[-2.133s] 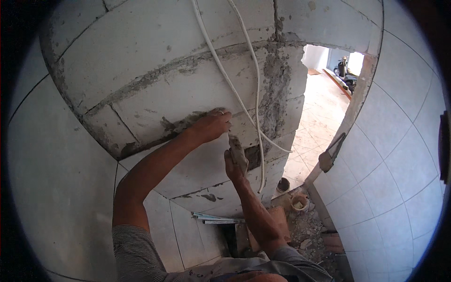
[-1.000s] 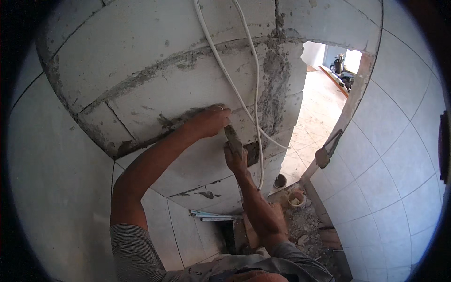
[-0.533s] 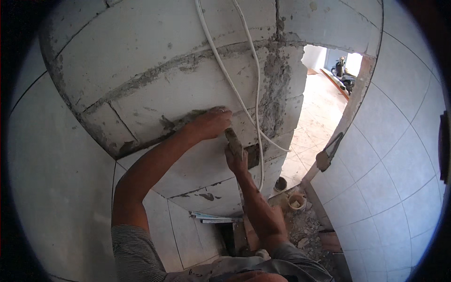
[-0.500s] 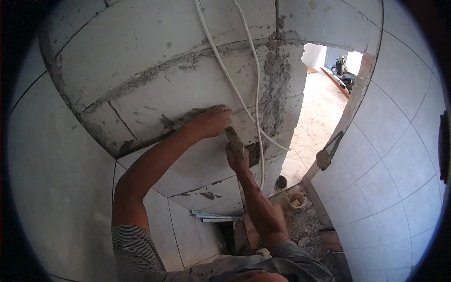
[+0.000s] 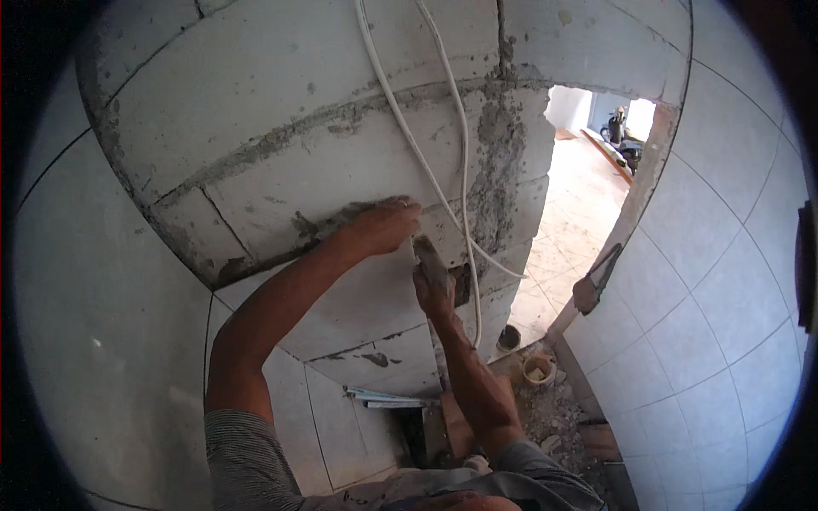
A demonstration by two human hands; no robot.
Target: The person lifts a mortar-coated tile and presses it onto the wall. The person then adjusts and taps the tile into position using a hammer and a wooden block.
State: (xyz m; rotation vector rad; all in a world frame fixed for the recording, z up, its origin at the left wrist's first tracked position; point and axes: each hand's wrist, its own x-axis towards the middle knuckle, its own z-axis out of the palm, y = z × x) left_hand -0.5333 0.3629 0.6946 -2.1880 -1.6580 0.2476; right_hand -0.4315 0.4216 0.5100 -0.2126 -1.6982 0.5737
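A large pale wall tile point(image 5: 358, 294) stands against the rough block wall, above a lower row of tiles. My left hand point(image 5: 388, 226) is at its upper right corner, fingers bent over the top edge and pressed together. Grey mortar smears lie on the wall beside those fingers. My right hand point(image 5: 434, 294) is wrapped round a narrow, flat grey-brown tool point(image 5: 432, 258), whose exact kind I cannot make out. The tool points up along the tile's right edge, just below my left hand. A dark square recess point(image 5: 461, 284) shows in the wall beside my right hand.
White cables point(image 5: 464, 162) hang down the wall near my hands. To the right is a bright doorway point(image 5: 571, 221). On the rubble-strewn floor stand a dark pot point(image 5: 509, 337) and a bucket point(image 5: 538, 369). Thin strips point(image 5: 392, 397) lie below the wall. A tool point(image 5: 588, 294) hangs by the doorway.
My right hand and the tool have shifted slightly to the right and down, and the tool's face is turned a little. My left hand stays at the tile's corner. The view has moved slightly.
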